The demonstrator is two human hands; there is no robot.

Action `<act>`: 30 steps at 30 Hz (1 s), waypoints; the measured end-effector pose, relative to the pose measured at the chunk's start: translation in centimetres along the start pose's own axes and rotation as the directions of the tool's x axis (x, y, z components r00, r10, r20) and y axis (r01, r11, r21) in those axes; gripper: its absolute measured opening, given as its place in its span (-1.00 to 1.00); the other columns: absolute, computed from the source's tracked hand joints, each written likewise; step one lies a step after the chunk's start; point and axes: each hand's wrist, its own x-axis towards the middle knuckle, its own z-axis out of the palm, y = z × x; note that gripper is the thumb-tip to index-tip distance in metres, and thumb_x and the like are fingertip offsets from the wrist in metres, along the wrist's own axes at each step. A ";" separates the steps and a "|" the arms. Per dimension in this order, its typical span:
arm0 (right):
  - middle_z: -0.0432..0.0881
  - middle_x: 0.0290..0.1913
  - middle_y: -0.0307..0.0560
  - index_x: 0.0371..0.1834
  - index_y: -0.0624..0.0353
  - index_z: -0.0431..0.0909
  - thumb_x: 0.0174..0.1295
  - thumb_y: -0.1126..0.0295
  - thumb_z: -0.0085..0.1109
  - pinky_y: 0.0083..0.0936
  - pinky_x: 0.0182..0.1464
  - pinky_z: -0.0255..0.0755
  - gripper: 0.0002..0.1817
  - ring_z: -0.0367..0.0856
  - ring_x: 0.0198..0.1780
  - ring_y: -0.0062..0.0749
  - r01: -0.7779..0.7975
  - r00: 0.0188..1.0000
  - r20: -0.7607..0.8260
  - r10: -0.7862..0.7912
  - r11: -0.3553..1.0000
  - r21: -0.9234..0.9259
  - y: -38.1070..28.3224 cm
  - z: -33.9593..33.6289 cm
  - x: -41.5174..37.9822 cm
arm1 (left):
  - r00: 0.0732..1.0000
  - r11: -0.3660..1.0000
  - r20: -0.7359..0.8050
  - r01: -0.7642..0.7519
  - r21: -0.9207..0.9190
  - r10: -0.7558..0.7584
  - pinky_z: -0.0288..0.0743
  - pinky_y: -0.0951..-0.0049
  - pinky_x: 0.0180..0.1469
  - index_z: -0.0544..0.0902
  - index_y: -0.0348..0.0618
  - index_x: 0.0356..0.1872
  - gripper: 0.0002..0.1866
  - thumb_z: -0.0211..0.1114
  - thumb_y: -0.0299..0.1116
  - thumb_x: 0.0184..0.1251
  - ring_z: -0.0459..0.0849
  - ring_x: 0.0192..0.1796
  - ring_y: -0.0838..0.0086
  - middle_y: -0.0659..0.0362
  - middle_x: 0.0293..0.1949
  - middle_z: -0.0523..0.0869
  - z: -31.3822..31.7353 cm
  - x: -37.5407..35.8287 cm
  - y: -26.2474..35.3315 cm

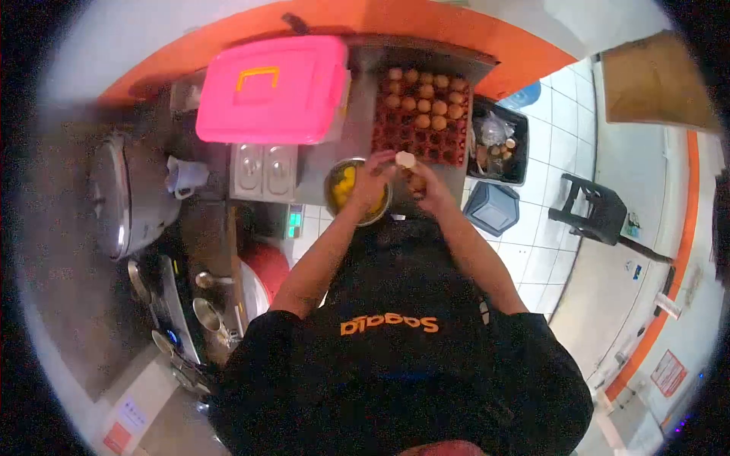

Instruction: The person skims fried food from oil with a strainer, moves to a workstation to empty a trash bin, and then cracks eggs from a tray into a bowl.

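My right hand (430, 191) is closed around brown eggs or shells, just in front of the egg tray. A broken eggshell (405, 159), pale side up, shows at its fingertips. My left hand (372, 182) is over the right side of a round metal bowl (329, 204), fingers stretched towards the shell; whether they touch it is hard to see. Bright yellow egg yolks (346, 181) lie in the bowl. Beyond my right hand is a dark red egg tray (391, 140) with brown eggs (426, 91) in its far and right parts and bare hollows nearer me.
A pink lidded box (266, 91) stands at the back left, behind two lidded steel pans (262, 171). Right of the counter sits a black bin (498, 171) with shells and plastic. A grey container (492, 207) and a black stool (589, 209) are on the tiled floor.
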 end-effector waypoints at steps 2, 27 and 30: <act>0.35 -0.57 -0.34 -0.07 0.00 0.42 0.07 0.23 0.15 -0.74 -0.68 0.06 -0.66 0.27 -0.61 -0.64 -0.063 0.997 -0.014 0.077 0.897 0.437 -2.6 -4.9 -1.0 | 0.995 0.997 0.095 -0.014 0.078 0.006 0.32 0.46 0.05 0.47 -0.17 -0.03 -0.62 0.24 -0.37 0.09 0.45 -0.03 0.48 0.18 0.00 0.44 2.1 2.5 1.0; 0.44 -0.26 -0.03 0.03 0.21 0.37 0.09 0.27 0.12 -0.47 -0.24 0.39 -0.56 0.48 -0.27 -0.29 0.417 0.555 -0.046 -0.831 0.325 -0.849 -6.9 0.4 -4.2 | 0.988 0.894 -0.028 -0.124 0.431 0.151 0.35 0.37 -0.03 0.38 -0.16 -0.12 -0.52 0.36 -0.40 -0.12 0.48 -0.08 0.33 0.08 -0.18 0.51 4.5 5.6 2.6; 0.41 -0.20 0.05 0.03 0.16 0.39 0.06 0.27 0.12 -0.38 -0.10 0.32 -0.56 0.41 -0.12 -0.13 0.512 0.515 0.188 -0.837 0.124 -0.850 -5.4 4.0 -3.4 | 0.985 0.928 -0.038 -0.148 0.341 0.171 0.39 0.42 -0.09 0.39 -0.17 -0.12 -0.52 0.38 -0.41 -0.14 0.51 -0.14 0.39 0.10 -0.21 0.53 3.8 2.0 4.9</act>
